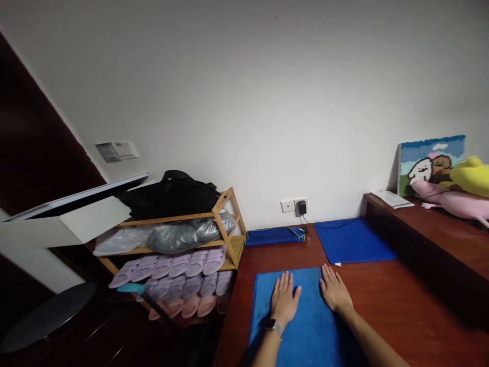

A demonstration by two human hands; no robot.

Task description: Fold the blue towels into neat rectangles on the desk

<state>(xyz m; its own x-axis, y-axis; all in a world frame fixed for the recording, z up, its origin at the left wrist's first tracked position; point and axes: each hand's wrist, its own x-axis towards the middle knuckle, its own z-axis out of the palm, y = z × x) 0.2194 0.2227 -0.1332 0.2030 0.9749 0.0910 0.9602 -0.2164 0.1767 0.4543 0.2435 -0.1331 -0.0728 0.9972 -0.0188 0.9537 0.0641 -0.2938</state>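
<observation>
Head view: a light blue cloth (311, 326) is spread flat on a reddish-brown wooden table (412, 300), its far edge and both far corners seen, its near end cut off by the frame. On the far part of the cloth the left hand (284, 302) is laid palm down, opened flat, fingers extended and close together, thumb held out to the side; a watch (274, 327) is worn on that wrist. At the cloth's right edge, by the far corner, the right hand (336, 291) is placed palm down, likewise opened flat, fingers straight and slightly spread; how much of the palm is borne by cloth and how much by wood cannot be told. Beyond the cloth, a folded dark blue cloth (273, 236) is set near the wall; beyond it and to the right, a flat dark blue cloth (355, 240) is laid out. A black plug (302, 207) is fitted in a wall socket above the far side. Farther right of the light blue cloth, papers (393, 199), a picture panel (431, 163), a pink plush toy (458, 201) and a yellow plush toy (473, 176) are kept on a raised surface. To its left, slippers (196, 262) are lined up on a wooden rack (225, 201), topped by a black bag (171, 196).
</observation>
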